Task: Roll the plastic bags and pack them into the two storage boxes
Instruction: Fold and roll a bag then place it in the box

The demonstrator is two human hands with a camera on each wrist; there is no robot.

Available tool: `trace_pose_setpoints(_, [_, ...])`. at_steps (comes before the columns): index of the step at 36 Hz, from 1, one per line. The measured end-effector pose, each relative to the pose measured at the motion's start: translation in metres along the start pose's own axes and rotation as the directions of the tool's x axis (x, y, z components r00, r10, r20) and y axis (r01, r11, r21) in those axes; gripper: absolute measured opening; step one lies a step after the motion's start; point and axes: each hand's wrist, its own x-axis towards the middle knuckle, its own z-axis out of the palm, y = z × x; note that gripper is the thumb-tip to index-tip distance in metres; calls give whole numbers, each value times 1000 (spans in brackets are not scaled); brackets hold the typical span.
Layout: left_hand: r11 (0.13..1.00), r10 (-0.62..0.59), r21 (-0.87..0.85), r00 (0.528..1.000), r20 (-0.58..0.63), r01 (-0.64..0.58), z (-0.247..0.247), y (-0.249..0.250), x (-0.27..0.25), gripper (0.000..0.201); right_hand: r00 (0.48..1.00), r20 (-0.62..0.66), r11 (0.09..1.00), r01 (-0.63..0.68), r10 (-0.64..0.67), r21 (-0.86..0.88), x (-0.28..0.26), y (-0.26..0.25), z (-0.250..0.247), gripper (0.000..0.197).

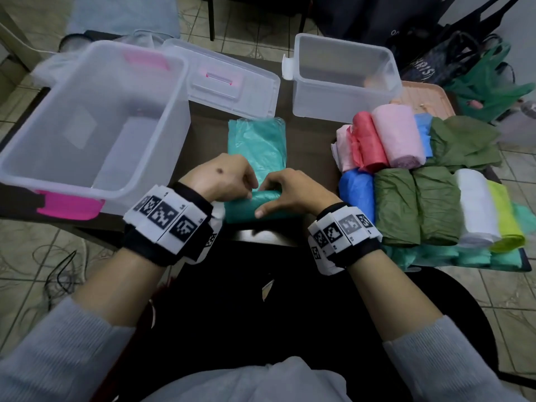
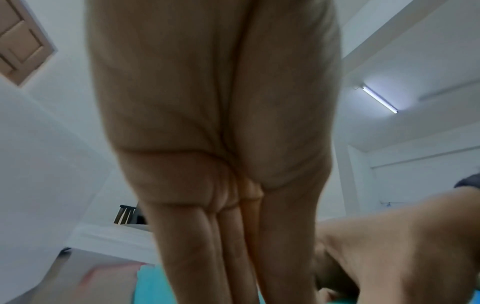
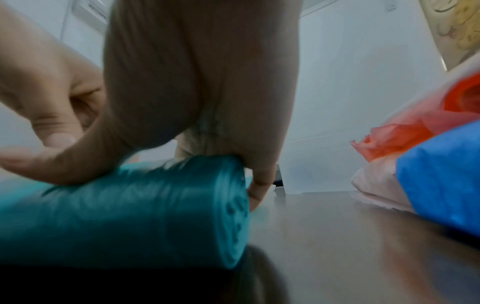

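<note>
Both hands' fingers (image 1: 249, 181) curled over the teal bag (image 1: 255, 146) at the worktop's near edge, keeping its roll tight.

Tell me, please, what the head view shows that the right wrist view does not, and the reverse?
Only the head view shows the big box with pink latches, its lid, the unrolled stretch of the teal bag and the green rolls. Only the right wrist view shows the roll's coiled end and a fingertip behind it. Both show the left hand, the right hand, the small box and the blue roll.
</note>
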Motion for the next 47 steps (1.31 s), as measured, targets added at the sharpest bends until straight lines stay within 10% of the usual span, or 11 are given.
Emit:
trace_pose_setpoints(10, [1000,9,14,1000,23,-9,13,-7,-5,69,1000,8,954,-15,18,-299,-4,-8,1,62])
trace_pose_setpoints(27, [987,-51,158,984,169,24,-4,7,20,49,921,-375,852,-110,-107,-512,-33,-23,51,41])
trace_pose_setpoints(39, [993,24,115,992,-126,-9,9,10,17,33,990,25,906,-120,142,-406,1,-31,-4,41])
trace_pose_setpoints(47, [981,21,193,989,-148,8,17,9,18,61,971,150,927,-123,186,-355,14,-30,-21,38])
